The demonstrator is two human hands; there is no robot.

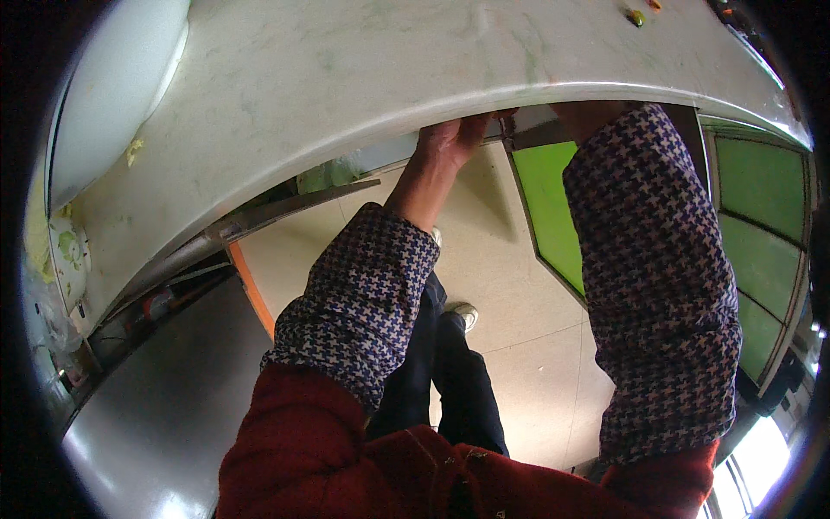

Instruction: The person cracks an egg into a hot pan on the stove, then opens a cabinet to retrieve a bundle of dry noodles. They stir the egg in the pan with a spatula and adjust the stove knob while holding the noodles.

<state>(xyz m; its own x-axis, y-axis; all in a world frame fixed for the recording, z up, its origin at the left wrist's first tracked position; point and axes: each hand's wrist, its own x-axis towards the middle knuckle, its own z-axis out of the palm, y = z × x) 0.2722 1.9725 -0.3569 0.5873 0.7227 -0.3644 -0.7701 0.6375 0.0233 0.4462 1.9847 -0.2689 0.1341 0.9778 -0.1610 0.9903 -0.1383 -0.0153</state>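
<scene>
Both my hands reach under the front edge of a pale marbled countertop point(389, 58). Of my left hand point(457, 137), the wrist and back show below the edge; its fingertips are mostly hidden. My right hand point(587, 118) is in shadow under the counter, with its fingers out of sight. Whether either hand holds something cannot be seen. Houndstooth sleeve covers are on both forearms, the left sleeve cover point(363, 292) and the right sleeve cover point(655, 272). A bright green cabinet door point(548, 207) hangs open between my arms, beside the right sleeve.
Below the counter at left is an open drawer or cabinet space point(279, 204) with a plastic bag point(331, 172). A grey metallic panel point(162, 389) stands at lower left. Green glazed panels point(758, 188) are at right. Small food scraps point(637, 17) lie on the counter. Tiled floor point(532, 363) shows below.
</scene>
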